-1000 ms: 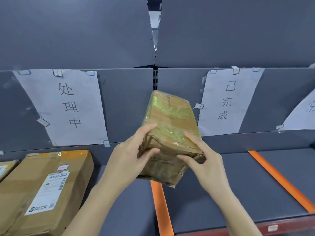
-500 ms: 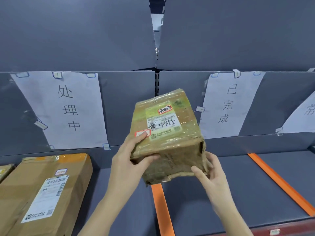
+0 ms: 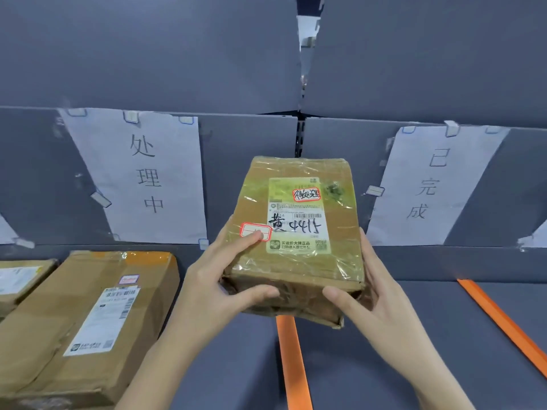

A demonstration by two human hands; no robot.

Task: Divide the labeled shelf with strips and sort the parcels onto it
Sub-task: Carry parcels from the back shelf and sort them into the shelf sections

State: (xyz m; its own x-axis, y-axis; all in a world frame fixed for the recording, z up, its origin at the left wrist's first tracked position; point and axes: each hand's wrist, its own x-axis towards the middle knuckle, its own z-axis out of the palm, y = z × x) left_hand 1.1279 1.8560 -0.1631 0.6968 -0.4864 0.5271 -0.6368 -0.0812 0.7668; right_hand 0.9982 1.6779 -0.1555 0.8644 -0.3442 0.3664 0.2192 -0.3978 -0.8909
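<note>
Two hands hold one taped parcel (image 3: 299,232) in mid-air at the centre of view, above the near end of the middle orange strip (image 3: 293,362). The left hand (image 3: 219,282) grips its 9 o'clock edge, thumb pressed on a red-bordered sticker (image 3: 256,231); the right hand (image 3: 373,294) cups the 3 o'clock edge, thumb curled onto the near face. The parcel's long axis runs from 6 to 12 o'clock, away from the person, with the labelled face (image 3: 296,217) turned up toward the camera and the far end tilted upward.

Compared with one second ago, the parcel has been rotated: then a plain taped side showed, now the shipping label with handwriting faces the camera. The right hand has shifted from the top to the side.

On the shelf (image 3: 414,335), the section at 9 o'clock, below the left paper sign (image 3: 142,176), contains a large cardboard box (image 3: 88,321) and, at the frame edge, part of another box (image 3: 20,279). A second orange strip (image 3: 509,324) lies at 4 o'clock, below the right paper sign (image 3: 426,187).
</note>
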